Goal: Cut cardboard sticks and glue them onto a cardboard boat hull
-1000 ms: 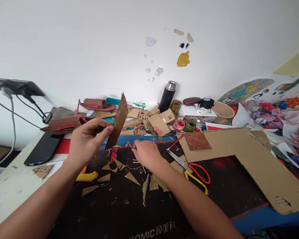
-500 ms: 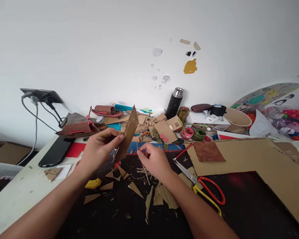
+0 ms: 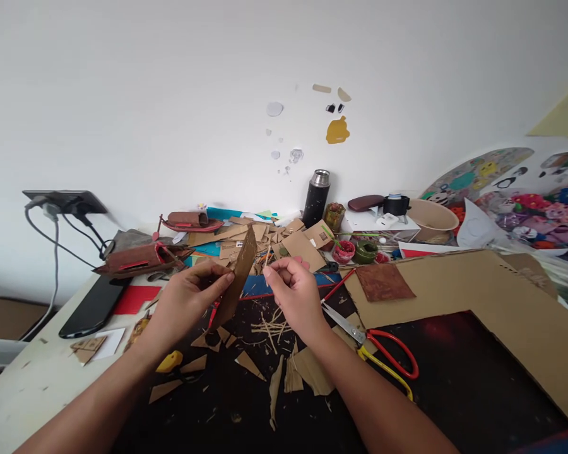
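Between the thumb and fingers of my left hand [image 3: 196, 293] is a pointed brown cardboard piece [image 3: 236, 277], held tilted with its tip up. My right hand [image 3: 296, 293] pinches a thin cardboard strip [image 3: 267, 255] that stands nearly upright, a little apart from the piece. Below the hands, thin strips [image 3: 271, 329] lie crossed on the dark work surface [image 3: 218, 416]. Cardboard offcuts [image 3: 250, 364] are scattered around them. Scissors with one red and one yellow handle [image 3: 360, 337] lie open by my right forearm.
Large cardboard sheet [image 3: 435, 284] on the right bears a brown-painted square [image 3: 385, 282]. Behind stand a black thermos [image 3: 317, 200], paint jars [image 3: 343, 251] and a heap of cardboard scraps [image 3: 250, 233]. Small model boats [image 3: 137, 257] and a black phone [image 3: 94, 306] are at the left.
My right hand has lifted the thin strip, which now shows upright above its fingers. The cardboard piece in my left hand has turned more edge-on. The camera view has shifted slightly right.
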`<state>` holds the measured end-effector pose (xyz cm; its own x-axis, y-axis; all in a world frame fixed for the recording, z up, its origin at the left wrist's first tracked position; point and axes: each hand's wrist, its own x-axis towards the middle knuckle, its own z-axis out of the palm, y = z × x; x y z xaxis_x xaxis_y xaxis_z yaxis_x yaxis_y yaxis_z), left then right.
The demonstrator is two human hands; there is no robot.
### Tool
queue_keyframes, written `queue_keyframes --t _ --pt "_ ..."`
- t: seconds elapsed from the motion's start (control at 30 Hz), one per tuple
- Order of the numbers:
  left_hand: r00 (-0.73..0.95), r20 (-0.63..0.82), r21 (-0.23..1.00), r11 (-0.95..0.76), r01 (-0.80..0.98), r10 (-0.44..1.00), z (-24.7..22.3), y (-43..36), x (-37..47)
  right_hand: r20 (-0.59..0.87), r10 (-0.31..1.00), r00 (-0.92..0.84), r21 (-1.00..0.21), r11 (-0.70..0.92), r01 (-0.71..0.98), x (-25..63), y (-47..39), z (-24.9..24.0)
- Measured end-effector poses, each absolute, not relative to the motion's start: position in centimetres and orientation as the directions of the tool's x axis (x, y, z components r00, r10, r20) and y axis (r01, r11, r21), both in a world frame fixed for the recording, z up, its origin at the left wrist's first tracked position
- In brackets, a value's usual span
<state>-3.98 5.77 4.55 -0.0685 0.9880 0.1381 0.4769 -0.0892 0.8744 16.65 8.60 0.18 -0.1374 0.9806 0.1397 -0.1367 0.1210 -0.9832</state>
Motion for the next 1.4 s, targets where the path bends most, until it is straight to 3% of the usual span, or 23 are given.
queue_keyframes --t 0.43,1.4 --pt "0.032 0.244 0.693 -0.198 0.694 0.969 4.1 4.6 -2.5 0.193 0.974 -0.115 -0.975 0.178 -0.13 17.0 8.3 1.2" --pt "0.099 0.289 0.664 -0.274 0.696 0.952 4.5 3.7 -1.6 0.204 0.975 -0.094 -0.979 0.205 0.001 17.5 8.1 1.7"
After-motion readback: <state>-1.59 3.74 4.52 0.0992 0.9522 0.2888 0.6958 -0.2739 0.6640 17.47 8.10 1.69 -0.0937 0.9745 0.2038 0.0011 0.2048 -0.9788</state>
